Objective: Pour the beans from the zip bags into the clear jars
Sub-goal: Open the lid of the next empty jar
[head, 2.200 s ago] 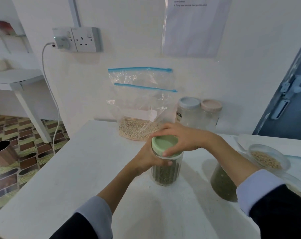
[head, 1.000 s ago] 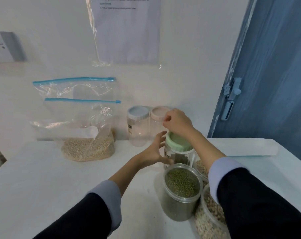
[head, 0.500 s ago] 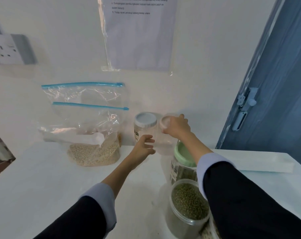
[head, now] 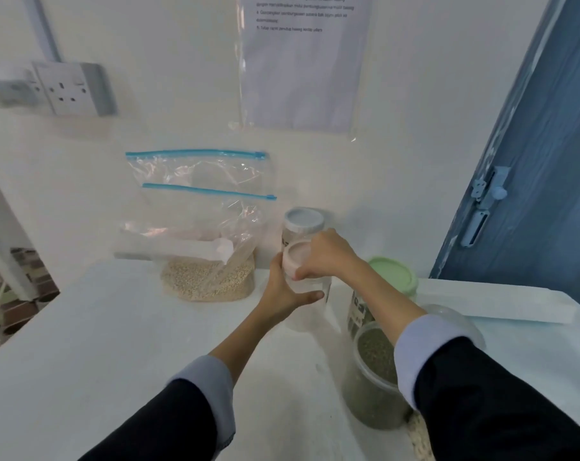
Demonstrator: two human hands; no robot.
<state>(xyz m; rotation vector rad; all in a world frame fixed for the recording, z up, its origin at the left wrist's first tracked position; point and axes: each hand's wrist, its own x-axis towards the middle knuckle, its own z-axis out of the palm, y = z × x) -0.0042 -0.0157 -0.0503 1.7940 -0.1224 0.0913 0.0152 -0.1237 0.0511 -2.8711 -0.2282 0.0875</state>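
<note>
Head view showed both hands on a clear jar with a pink lid (head: pixel 297 258), standing empty on the white table (head: pixel 109 331) near the wall. The left hand (head: pixel 283 291) curled round the jar's body from the near side, thumb across its front, while the right hand (head: pixel 325 254) clasped the pink lid from above, fingers bent over its rim. Just behind stood a second empty jar with a pale blue-grey lid (head: pixel 303 222). To the right, partly hidden by the right forearm, a green-lidded jar (head: pixel 395 277) held dark green beans, closed. Nearer the camera an open tub of green beans (head: pixel 371 377) sat on the table. To the left, a zip bag of pale beans (head: pixel 209 277) leaned against the wall, an empty zip bag (head: pixel 195 168) upright behind it.

The step in hand looked like opening the pink-lidded jar. Next, the lid likely needs twisting or lifting off while the left hand steadies the jar, then the pale-bean bag fetched and opened.
</note>
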